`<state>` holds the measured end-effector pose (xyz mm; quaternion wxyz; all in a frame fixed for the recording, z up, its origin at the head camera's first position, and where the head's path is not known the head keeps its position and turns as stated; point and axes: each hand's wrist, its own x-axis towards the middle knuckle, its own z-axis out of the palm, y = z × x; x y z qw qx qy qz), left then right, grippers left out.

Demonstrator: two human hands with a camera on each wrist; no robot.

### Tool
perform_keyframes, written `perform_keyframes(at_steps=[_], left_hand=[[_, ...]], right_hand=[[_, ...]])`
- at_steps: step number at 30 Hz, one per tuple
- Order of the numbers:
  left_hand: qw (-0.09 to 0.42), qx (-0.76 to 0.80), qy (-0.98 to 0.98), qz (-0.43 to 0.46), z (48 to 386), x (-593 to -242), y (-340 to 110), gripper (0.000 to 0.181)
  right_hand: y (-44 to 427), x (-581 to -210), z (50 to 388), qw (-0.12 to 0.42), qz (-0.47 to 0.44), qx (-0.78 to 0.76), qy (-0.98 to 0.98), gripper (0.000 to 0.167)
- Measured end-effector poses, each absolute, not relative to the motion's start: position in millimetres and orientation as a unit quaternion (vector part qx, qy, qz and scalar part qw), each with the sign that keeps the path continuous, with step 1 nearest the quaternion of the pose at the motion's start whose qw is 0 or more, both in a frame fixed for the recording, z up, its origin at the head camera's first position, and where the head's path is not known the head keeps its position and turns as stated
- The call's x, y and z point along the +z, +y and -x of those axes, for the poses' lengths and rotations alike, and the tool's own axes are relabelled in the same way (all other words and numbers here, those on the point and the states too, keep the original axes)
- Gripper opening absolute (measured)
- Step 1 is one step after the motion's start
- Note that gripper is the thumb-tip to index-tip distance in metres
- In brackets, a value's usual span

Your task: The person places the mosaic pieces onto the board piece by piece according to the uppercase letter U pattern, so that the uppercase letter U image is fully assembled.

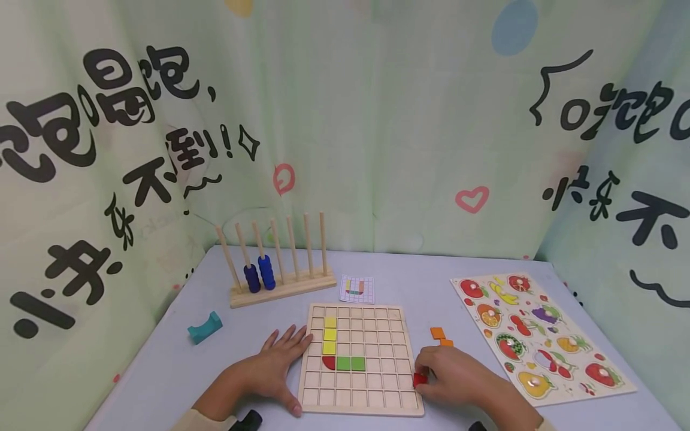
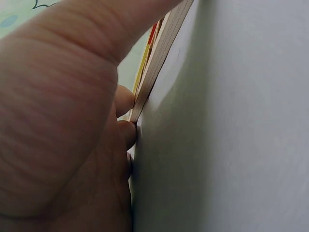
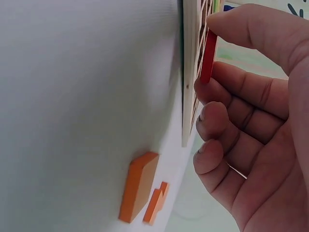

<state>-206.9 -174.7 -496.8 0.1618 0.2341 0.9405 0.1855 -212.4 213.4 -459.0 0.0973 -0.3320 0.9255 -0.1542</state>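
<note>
A wooden grid board (image 1: 377,407) lies on the table with three yellow squares (image 1: 330,335) in a column, a red quarter-round piece (image 1: 329,362) below them, and two green squares (image 1: 350,363) to its right. My left hand (image 1: 269,368) rests at the board's left edge, fingers spread; the left wrist view shows that hand (image 2: 63,116) against the board's side (image 2: 161,58). At the board's right edge my right hand (image 1: 455,374) pinches a red piece (image 1: 419,379) between thumb and fingertips, seen edge-on as a thin red piece (image 3: 208,55) beside the right hand (image 3: 256,106).
Orange pieces (image 1: 438,333) lie right of the board. Behind it are a small pattern card (image 1: 357,290) and a wooden peg rack (image 1: 286,292) with blue beads. A teal curved block (image 1: 205,328) sits at the left, a fruit puzzle board (image 1: 530,341) at the right.
</note>
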Motion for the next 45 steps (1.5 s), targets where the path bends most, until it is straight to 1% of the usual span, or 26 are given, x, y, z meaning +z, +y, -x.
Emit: perform_keyframes(at_steps=[16,26,32,38,45], left_hand=[[0.167,0.191,0.939,-0.233,204.7,-491.8,-173.7,0.134],[0.157,0.175,0.942,-0.240,207.9,-497.6,-175.7,0.137],[0.157,0.178,0.941,-0.241,207.7,-498.1,-175.3,0.137],[0.163,0.182,0.940,-0.237,207.7,-498.3,-174.3,0.136],[0.160,0.178,0.941,-0.238,208.6,-498.5,-175.0,0.137]], right_hand=[[185.6,-454.3,229.2,0.080,0.354,-0.154,0.919,0.013],[168.8,-457.7,237.9,0.070,0.367,-0.140,0.917,0.014],[159.3,-460.9,241.0,0.076,0.369,-0.124,0.918,0.015],[152.0,-462.4,242.9,0.069,0.380,-0.116,0.915,0.008],[145.4,-465.4,244.8,0.087,0.380,-0.115,0.914,0.007]])
